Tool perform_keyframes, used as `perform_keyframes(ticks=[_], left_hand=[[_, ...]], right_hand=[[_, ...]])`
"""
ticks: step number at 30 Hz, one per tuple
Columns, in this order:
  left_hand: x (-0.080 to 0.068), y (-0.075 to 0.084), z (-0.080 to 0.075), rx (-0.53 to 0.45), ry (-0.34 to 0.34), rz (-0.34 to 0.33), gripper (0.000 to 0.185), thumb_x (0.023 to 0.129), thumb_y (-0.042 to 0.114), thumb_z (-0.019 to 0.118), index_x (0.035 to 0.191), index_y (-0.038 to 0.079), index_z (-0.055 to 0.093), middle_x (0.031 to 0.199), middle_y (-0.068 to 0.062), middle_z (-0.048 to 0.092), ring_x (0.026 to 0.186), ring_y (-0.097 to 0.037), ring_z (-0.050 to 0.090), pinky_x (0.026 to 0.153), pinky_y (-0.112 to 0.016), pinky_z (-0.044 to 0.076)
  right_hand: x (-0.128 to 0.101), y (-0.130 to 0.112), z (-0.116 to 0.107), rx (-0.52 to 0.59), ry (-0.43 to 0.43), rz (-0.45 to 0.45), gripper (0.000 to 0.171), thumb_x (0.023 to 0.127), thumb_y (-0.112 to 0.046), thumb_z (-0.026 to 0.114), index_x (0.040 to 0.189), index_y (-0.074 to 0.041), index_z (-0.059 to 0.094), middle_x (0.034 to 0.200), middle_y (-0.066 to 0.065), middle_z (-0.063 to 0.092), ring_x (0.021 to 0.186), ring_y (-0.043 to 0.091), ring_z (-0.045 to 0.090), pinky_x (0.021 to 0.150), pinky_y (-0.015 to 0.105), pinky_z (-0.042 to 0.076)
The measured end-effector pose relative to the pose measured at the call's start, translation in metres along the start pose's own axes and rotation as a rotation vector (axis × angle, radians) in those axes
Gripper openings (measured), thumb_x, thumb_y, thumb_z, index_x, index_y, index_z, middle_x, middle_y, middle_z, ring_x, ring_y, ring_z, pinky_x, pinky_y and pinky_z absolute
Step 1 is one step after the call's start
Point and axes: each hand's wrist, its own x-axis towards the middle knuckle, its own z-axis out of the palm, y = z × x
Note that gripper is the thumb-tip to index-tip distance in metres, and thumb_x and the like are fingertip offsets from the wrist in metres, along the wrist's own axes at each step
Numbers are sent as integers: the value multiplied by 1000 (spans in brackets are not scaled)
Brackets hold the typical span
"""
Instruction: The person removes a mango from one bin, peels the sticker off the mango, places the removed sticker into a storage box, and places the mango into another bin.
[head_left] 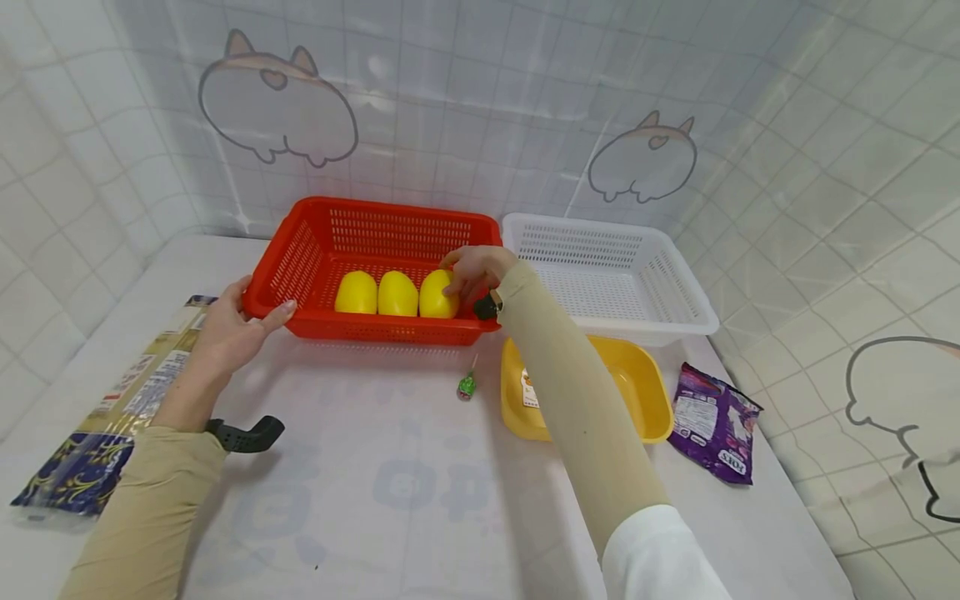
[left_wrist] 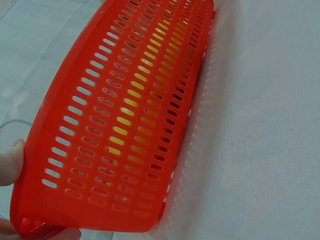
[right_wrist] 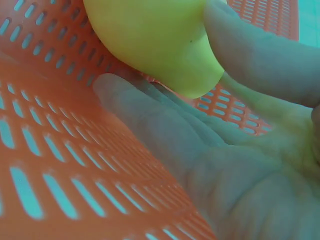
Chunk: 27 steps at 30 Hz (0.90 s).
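The right hand [head_left: 474, 268] reaches into the red basket [head_left: 315, 242] and closes its grip on the rightmost of 3 yellow fruits [head_left: 438, 295]; the right wrist view shows the thumb [right_wrist: 260, 55] pressed on one side of the yellow fruit [right_wrist: 155, 40] and the fingers [right_wrist: 150, 120] curled beneath it, against the basket's slotted floor. The other 2 yellow fruits [head_left: 377, 292] lie in a row just beside it, touching each other, along the near wall of the basket. The left hand [head_left: 236, 321] holds the basket's near left corner, its grip curled over the rim with the thumb on the outer wall; the left wrist view shows the fingertips [left_wrist: 11, 162] on the red basket's [left_wrist: 125, 115] edge. The basket stands on the white surface [head_left: 375, 475] at its far side, touching a white basket [head_left: 675, 292] on its right. Nearer lie a yellow tray [head_left: 645, 392], a purple packet [head_left: 716, 425], a small green sweet [head_left: 467, 387] and, at the left, a long gold and blue packet [head_left: 112, 408].
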Motion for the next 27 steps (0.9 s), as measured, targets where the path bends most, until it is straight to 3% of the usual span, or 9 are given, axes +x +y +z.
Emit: perform_keyframes(ticks=[6,16,27], left_hand=[[0,0,1,-2,-6,1,111,90,66,56,160,6,-6,162,-29,15,141,-51,27,110,-66,35],[0,1,1,-10,-12,-6,106,93,61,55,160,5,-6,162,-29,15,142,-50,27,110,-66,35],[0,0,0,-19,-2,0,107,93,63,54,160,6,-7,164,-27,13,143,-49,26,111,-65,34]], right_hand=[[-1,2,1,20,-7,-12,69,93,-3,65,155,-18,38,152,13,41,115,32,62,102,44,53],[-5,1,1,-47,47,-23,64,92,-7,69,150,-19,46,147,7,45,112,28,61,104,40,51],[-14,-7,-1,-96,76,-92,64,93,-10,68,152,-16,43,159,5,32,130,28,48,114,44,42]])
